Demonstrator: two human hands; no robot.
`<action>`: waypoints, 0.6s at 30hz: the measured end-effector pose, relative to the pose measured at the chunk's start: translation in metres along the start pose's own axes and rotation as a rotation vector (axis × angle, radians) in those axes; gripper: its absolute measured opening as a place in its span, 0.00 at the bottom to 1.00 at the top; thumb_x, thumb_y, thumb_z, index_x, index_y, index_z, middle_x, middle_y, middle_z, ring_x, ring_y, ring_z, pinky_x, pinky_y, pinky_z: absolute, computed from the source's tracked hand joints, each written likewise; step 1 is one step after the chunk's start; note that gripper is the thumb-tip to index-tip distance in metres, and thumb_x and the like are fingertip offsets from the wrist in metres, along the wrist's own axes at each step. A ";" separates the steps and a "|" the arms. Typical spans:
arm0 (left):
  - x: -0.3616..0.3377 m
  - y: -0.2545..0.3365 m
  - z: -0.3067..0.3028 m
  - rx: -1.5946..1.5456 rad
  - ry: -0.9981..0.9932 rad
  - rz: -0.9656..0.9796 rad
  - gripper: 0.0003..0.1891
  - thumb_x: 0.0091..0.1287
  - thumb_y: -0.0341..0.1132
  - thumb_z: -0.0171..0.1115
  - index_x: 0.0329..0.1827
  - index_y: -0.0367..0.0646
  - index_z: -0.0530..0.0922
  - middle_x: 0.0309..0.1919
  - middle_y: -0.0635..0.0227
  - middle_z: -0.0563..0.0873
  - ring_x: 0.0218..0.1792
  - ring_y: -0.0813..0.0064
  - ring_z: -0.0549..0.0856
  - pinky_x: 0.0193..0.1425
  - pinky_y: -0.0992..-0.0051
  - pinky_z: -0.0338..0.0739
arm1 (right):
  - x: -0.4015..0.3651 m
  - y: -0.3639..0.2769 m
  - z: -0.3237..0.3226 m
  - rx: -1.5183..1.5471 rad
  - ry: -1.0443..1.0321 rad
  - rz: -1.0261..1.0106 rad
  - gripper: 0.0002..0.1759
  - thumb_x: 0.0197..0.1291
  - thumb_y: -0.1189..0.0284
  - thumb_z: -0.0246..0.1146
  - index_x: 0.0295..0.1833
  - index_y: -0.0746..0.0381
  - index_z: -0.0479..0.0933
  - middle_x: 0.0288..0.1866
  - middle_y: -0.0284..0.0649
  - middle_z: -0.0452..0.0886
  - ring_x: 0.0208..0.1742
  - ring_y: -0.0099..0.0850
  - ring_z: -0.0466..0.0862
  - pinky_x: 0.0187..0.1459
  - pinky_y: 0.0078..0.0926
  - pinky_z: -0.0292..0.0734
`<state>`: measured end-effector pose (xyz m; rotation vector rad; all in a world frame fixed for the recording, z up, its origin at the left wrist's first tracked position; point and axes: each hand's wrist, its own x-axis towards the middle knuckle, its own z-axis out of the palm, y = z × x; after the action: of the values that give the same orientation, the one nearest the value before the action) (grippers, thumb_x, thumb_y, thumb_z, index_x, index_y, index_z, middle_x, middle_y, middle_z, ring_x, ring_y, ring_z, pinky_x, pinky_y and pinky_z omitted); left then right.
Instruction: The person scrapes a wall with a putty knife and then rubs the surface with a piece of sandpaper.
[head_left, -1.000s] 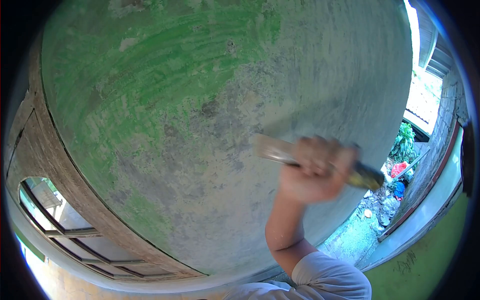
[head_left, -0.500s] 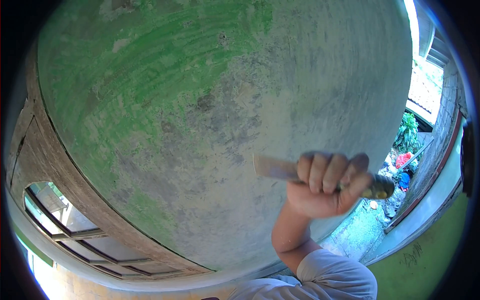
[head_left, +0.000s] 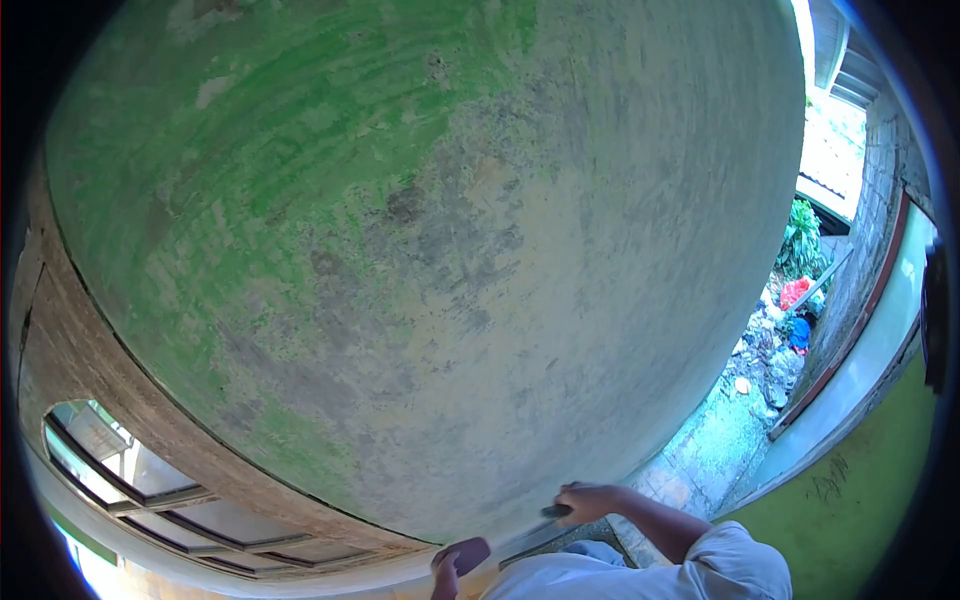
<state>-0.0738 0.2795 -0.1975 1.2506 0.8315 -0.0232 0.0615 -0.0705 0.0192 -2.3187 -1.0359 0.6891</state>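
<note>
Near the lower edge of a patchy wall [head_left: 600, 300], a dark-ended tool [head_left: 553, 511] is gripped

At the bottom middle of the view, the tool is held out from the right hand [head_left: 590, 502], whose fingers are curled closed around it. Just to its left, a flat purplish-brown piece [head_left: 470, 554] is held by the fingers of the left hand [head_left: 446, 574]; their far side is hidden. If the tool were swung leftward or its grip loosened, the left fingers could be struck, since the hands are held near each other. Were its end driven in at a steep angle, the wall's surface could be gouged. Whether the wall is touched by either thing cannot be told. Of the tool, only a short, narrow, dull part can be made out; the rest is blurred or covered. The flat piece looks smooth and round-cornered.

Behind, the wall is streaked with green paint at upper left and is mottled grey toward the middle and right. On the left it is bordered by a weathered wooden frame [head_left: 130, 390], with window panes [head_left: 230, 518] below. Beyond its right edge, leafy plants [head_left: 802, 240] and red plastic [head_left: 795, 293] are seen along a sunlit passage [head_left: 715, 445].
</note>
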 end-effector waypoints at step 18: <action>-0.083 0.118 0.230 0.121 -1.010 -0.163 0.10 0.60 0.29 0.59 0.42 0.45 0.71 0.35 0.73 0.76 0.38 0.79 0.77 0.44 0.75 0.73 | -0.109 -0.055 0.007 1.715 0.835 0.078 0.23 0.47 0.85 0.62 0.50 0.61 0.67 0.35 0.41 0.76 0.33 0.37 0.82 0.38 0.36 0.78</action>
<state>0.0438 0.0946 -0.0380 1.0836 0.0418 -0.7815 -0.0346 -0.1213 0.0744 -0.8507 0.1742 0.2692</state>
